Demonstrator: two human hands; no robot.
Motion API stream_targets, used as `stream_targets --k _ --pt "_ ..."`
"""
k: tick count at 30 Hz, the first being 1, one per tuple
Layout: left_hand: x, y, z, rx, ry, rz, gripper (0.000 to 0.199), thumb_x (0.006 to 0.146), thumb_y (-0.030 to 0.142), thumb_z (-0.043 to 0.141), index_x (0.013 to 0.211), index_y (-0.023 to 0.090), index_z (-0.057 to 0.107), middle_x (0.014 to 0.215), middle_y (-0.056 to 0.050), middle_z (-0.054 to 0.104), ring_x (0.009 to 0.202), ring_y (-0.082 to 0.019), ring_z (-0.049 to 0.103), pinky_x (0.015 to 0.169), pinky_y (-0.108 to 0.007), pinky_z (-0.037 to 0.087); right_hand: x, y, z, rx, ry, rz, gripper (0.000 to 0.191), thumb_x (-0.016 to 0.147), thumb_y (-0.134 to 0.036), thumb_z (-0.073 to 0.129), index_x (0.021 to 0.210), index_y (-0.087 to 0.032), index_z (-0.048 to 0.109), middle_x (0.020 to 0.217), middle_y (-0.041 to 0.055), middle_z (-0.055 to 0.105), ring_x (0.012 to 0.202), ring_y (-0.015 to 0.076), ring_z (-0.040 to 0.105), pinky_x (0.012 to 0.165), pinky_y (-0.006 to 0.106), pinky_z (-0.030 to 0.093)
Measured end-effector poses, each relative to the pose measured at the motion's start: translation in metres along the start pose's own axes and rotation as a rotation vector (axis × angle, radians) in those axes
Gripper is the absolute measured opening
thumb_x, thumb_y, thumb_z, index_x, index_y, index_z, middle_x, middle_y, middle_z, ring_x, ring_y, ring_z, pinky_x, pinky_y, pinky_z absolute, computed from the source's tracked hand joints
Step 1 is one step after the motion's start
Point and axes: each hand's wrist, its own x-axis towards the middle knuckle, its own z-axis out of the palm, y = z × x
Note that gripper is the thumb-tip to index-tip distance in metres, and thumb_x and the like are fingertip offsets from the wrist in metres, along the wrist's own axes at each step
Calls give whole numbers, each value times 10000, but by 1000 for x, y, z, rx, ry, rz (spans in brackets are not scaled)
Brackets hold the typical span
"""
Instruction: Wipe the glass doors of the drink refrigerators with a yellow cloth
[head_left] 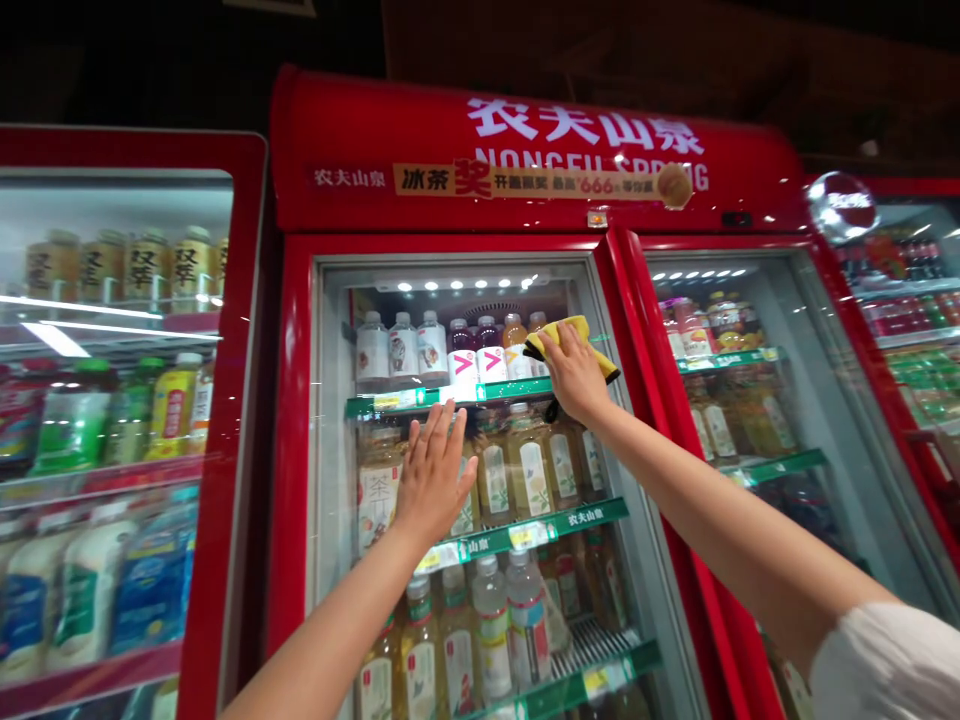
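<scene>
A red drinks cooler [300,330] with glass doors fills the middle of the view. My left hand [435,470] lies flat at its left glass door, fingers spread and holding nothing, in front of the second row of bottles. My right hand [576,375] is higher up, near the right side of the same door, and presses a yellow cloth [604,363] with a dark edge against the glass. Behind the glass, white-labelled bottles [403,347] and purple-capped bottles [491,360] stand on the top shelf, level with the cloth.
Another red-framed cooler [244,400] with bottles and cartons stands at the left. The middle cooler's right door [806,400] is beside my right forearm. Further right is a third cooler [847,290] with a round sign [844,207].
</scene>
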Motion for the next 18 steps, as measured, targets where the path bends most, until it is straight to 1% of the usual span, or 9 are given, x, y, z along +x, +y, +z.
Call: stream_targets --k 3,5,7,10,12,14,16,18 --pt "3 6 3 -12 7 -16 730 1029 284 446 1652 175 81 1682 -146 305 1582 -272 210 1286 -516 229 20 22 -16 -42 -26 -10 506 1035 -246 380 1535 -255 459 1657 112 369 1551 304 292 1209 555 343" --pt "3 10 5 -23 3 -19 746 1030 289 448 1656 186 55 1687 -136 294 1583 -267 203 1292 -513 211 20 37 -22 -73 -22 20 510 1032 -249 391 1537 -234 458 1655 129 368 1549 313 297 1206 542 352" --pt "1 14 7 -33 1 -21 767 1027 305 459 1658 203 34 1691 -123 287 1582 -264 208 1300 -513 181 4 49 -22 -100 -10 56 514 1029 -243 395 1538 -206 452 1653 156 363 1542 323 311 1188 528 379" --pt "0 17 9 -38 2 -27 791 1025 332 474 1658 223 12 1688 -110 292 1573 -267 235 1305 -525 143 -30 56 -15 -141 10 91 527 1021 -208 387 1546 -199 436 1650 172 361 1537 331 318 1171 535 393" --pt "4 17 11 -34 4 -24 798 1026 335 474 1657 230 -3 1685 -105 298 1568 -268 253 1303 -533 137 -37 58 -9 -153 15 97 546 1006 -155 370 1547 -200 436 1646 165 372 1541 325 311 1176 529 385" --pt "12 18 12 -24 9 -17 799 1029 333 472 1656 235 -15 1688 -101 293 1567 -265 256 1302 -534 137 -22 59 -8 -144 18 110 566 992 -114 342 1544 -190 442 1641 161 383 1541 318 310 1181 513 379" --pt "22 19 14 -12 16 -13 800 1031 339 473 1655 232 -16 1690 -102 287 1569 -262 248 1301 -532 137 9 60 -10 -123 23 139 571 991 -107 317 1542 -179 448 1638 168 385 1537 320 316 1174 504 384" --pt "29 19 14 1 18 -8 797 1032 350 476 1655 223 -5 1688 -111 293 1570 -264 247 1300 -537 135 38 60 -13 -107 27 169 561 1002 -135 308 1541 -185 453 1640 173 376 1533 323 321 1160 501 397"
